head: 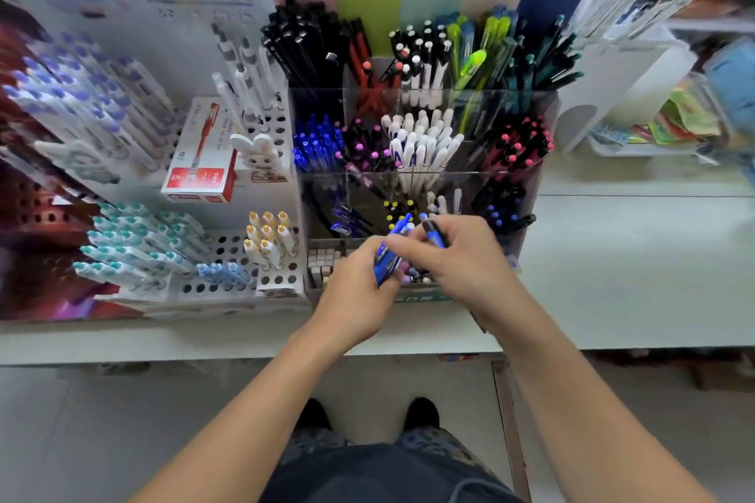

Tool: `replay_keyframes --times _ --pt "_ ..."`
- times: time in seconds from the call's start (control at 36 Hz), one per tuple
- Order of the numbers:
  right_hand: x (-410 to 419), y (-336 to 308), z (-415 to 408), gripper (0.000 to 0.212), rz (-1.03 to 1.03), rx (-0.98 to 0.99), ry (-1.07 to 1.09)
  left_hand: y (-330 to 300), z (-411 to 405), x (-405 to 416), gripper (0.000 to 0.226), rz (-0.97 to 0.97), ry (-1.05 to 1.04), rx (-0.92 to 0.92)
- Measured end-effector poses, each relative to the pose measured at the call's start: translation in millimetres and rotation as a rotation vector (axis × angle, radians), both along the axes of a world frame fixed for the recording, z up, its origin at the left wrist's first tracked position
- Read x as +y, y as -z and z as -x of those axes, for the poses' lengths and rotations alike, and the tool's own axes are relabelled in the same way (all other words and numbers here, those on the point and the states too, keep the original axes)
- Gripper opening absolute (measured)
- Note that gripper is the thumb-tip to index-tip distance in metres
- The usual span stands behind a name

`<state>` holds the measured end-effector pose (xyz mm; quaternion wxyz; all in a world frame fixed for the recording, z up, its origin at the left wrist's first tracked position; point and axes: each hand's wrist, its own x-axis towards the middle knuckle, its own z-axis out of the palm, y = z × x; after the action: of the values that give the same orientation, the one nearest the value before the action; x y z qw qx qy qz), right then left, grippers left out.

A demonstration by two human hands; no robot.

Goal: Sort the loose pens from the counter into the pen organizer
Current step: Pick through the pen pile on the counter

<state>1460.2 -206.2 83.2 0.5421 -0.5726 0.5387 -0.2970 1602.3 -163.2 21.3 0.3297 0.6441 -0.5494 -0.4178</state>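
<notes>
A clear tiered pen organizer (543, 176) stands on the white counter, its compartments packed with black, red, white, green, blue and pink-tipped pens. In front of its lowest row, my left hand (359, 290) grips a bundle of blue pens (390, 253), tips pointing up and away. My right hand (465, 253) is just to the right, touching the bundle and pinching one dark blue pen (434, 235) between thumb and fingers. Both hands hide part of the front compartments.
A white perforated pen display (245, 253) with teal, yellow and purple pens stands to the left, and a red pen box (200, 163) lies on it. Stationery racks (653, 53) fill the right. Bare white counter (633, 257) stretches right of the organizer.
</notes>
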Motion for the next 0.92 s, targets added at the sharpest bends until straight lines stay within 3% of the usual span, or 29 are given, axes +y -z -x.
replay_keyframes --times 0.11,0.19,0.44,0.92 --pt "-1.0 8.9 -8.8 0.033 0.078 0.038 0.140 -2.8 -1.6 -0.3 0.037 0.047 0.007 -0.108" --pt "-2.4 11.3 -9.6 0.023 0.009 -0.003 0.158 -2.2 -1.8 -0.4 0.037 0.059 0.009 -0.114" --pt "-5.1 13.5 -4.6 0.007 -0.066 -0.093 0.188 3.5 -1.5 -7.4 0.018 -0.104 0.097 0.113" --pt "-8.0 12.0 -8.4 0.013 0.032 -0.009 0.113 -7.7 -27.1 -5.8 0.025 -0.328 0.270 0.530"
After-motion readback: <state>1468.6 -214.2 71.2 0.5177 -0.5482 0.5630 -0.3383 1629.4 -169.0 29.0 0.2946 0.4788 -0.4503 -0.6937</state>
